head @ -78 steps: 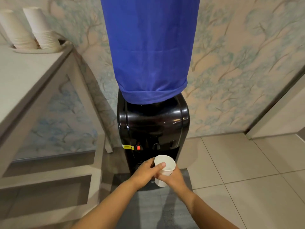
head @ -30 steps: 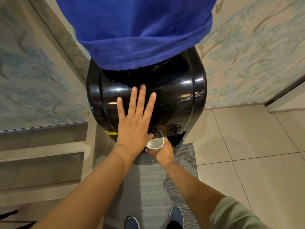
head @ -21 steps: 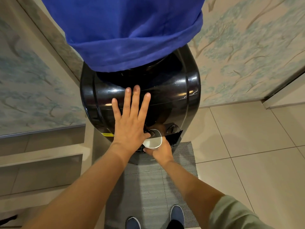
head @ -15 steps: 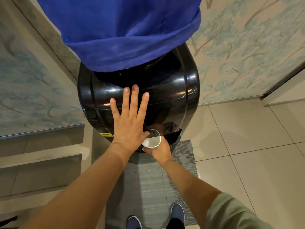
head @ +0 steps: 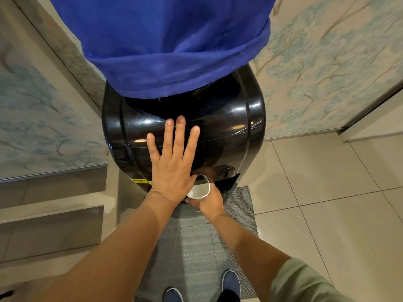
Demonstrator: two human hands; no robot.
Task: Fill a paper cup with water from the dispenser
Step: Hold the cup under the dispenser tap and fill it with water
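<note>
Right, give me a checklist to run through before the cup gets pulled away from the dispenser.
1. Right hand grips paper cup: ok.
2. Cup sits under the taps of the dispenser: ok.
3. Cup upright: not ok, it tilts toward the camera.
4. Water level in cup: cannot tell, inside looks pale.
5. Left hand off the tap: not ok, its thumb side lies there, fingers flat on the front.
6. Mat dry: cannot tell.

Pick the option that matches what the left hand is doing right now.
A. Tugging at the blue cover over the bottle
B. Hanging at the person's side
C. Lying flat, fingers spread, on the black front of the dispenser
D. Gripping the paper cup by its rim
C: the left hand lies open, fingers spread, against the dispenser, while the right hand holds the paper cup below the taps.
</note>
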